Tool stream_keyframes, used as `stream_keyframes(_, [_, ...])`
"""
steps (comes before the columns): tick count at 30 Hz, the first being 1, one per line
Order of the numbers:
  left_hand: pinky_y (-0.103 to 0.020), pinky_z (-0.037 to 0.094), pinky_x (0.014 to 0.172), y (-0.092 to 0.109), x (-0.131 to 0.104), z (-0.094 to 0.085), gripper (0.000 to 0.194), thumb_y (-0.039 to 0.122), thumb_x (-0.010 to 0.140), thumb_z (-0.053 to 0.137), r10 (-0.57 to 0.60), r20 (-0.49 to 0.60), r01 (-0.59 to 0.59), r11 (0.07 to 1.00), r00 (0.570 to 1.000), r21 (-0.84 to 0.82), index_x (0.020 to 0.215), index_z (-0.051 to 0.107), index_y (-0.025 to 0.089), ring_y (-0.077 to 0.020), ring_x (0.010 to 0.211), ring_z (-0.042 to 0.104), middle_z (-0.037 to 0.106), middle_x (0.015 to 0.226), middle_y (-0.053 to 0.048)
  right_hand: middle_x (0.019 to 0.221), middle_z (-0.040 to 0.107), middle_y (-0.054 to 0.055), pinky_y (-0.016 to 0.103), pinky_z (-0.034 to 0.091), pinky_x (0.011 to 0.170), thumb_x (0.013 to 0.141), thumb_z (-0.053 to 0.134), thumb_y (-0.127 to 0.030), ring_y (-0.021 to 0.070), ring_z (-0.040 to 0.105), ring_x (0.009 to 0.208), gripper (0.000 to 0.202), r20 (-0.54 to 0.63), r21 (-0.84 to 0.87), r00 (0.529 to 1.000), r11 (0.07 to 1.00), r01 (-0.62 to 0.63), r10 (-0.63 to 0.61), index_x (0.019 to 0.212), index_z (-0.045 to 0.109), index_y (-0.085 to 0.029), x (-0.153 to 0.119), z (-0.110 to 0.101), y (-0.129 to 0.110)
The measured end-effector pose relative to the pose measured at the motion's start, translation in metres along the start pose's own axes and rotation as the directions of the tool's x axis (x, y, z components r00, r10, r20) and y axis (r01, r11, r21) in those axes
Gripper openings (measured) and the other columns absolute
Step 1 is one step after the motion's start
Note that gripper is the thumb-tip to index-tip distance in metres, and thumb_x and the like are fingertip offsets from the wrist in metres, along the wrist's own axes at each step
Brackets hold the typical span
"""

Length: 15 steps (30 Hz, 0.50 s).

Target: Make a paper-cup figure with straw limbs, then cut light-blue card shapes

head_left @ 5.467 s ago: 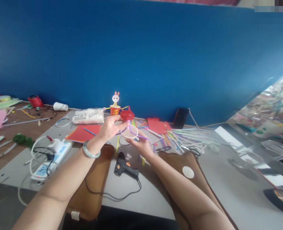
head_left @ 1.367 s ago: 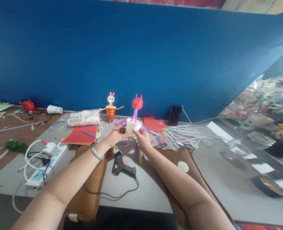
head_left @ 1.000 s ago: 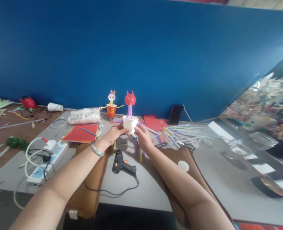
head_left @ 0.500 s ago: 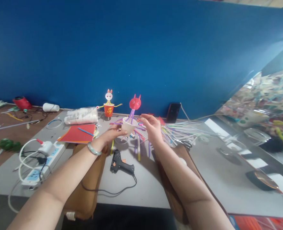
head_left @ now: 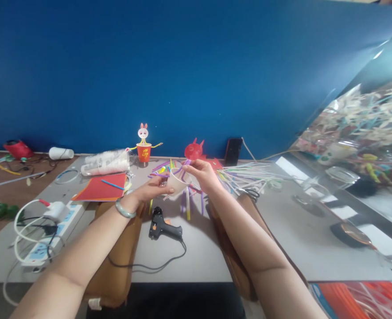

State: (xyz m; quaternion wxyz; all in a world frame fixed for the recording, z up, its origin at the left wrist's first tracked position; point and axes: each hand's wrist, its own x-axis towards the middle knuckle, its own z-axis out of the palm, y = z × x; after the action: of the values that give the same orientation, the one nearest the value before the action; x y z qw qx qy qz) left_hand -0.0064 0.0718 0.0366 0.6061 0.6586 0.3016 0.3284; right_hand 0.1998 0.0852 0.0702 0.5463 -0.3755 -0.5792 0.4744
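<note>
My left hand (head_left: 156, 188) is closed round the left side of a white paper cup (head_left: 177, 186), which is tilted a little. A red animal head with two pointed ears (head_left: 193, 151) stands above the cup on purple stems that lead down into it. My right hand (head_left: 200, 173) pinches the purple stems just below the red head, at the cup's rim. Behind and to the left stands a red cup with a white rabbit figure (head_left: 144, 152). A black glue gun (head_left: 164, 227) lies on the table in front of the cup.
Stacked paper cups (head_left: 106, 164), red paper (head_left: 99, 188) and a power strip (head_left: 54, 235) are on the left. Colourful pipe cleaners (head_left: 249, 175), scissors (head_left: 249, 193) and a phone (head_left: 233, 151) lie to the right. Brown armrest pads (head_left: 119, 248) lie under my forearms.
My right hand has moved in from beside the cup and closed on the purple stems. The red head has tipped to the right and sits lower. The view has shifted slightly right.
</note>
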Motion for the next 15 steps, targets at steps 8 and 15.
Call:
stream_keyframes(8, [-0.034, 0.049, 0.082, 0.0070, -0.0019, 0.0054, 0.063, 0.038, 0.077, 0.075, -0.020, 0.002, 0.020, 0.999, 1.000, -0.046, 0.132, 0.056, 0.013, -0.0268, 0.103, 0.062, 0.065, 0.121, -0.015, 0.077, 0.074, 0.003, 0.034, 0.050, 0.077, 0.060, 0.085, -0.047, 0.0182, 0.065, 0.075, 0.035, 0.006, -0.063, 1.000, 0.998, 0.024, -0.024, 0.075, 0.074, -0.018, -0.0008, -0.0030, -0.0042])
stream_keyframes(15, [-0.029, 0.048, 0.074, 0.0001, -0.0030, 0.0022, 0.071, 0.033, 0.072, 0.080, 0.049, 0.009, -0.048, 0.994, 0.999, -0.101, 0.137, 0.052, 0.019, -0.0214, 0.091, 0.064, 0.069, 0.107, -0.010, 0.077, 0.074, 0.003, 0.034, 0.050, 0.076, 0.060, 0.086, -0.047, 0.0179, 0.065, 0.072, 0.035, 0.018, -0.090, 1.000, 0.996, 0.009, -0.007, 0.075, 0.074, -0.018, -0.0023, -0.0015, 0.0004])
